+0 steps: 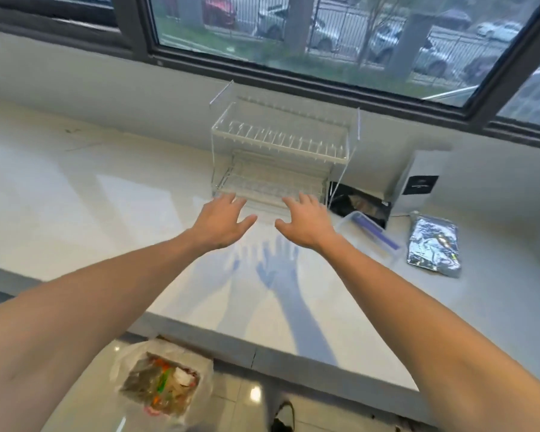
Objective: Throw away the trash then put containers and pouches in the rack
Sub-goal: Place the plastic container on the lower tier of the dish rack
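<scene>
A clear acrylic two-tier rack [281, 151] stands against the wall under the window, with nothing on its tiers. My left hand [223, 221] and my right hand [306, 221] hover side by side just in front of its lower tier, palms down, fingers spread, holding nothing. Right of the rack lie a clear plastic container with a purple-trimmed lid [371, 235], a black pouch [360, 204], a silver foil pouch [434, 246] and an upright white pouch with a dark label [418, 182]. A bin lined with a plastic bag [162, 385] holds trash on the floor below the counter.
The white counter [106, 198] runs left from the rack. Its front edge drops to a tiled floor [240, 397]. A window [325, 35] spans the wall behind the rack. A dark shoe [282, 416] shows on the floor.
</scene>
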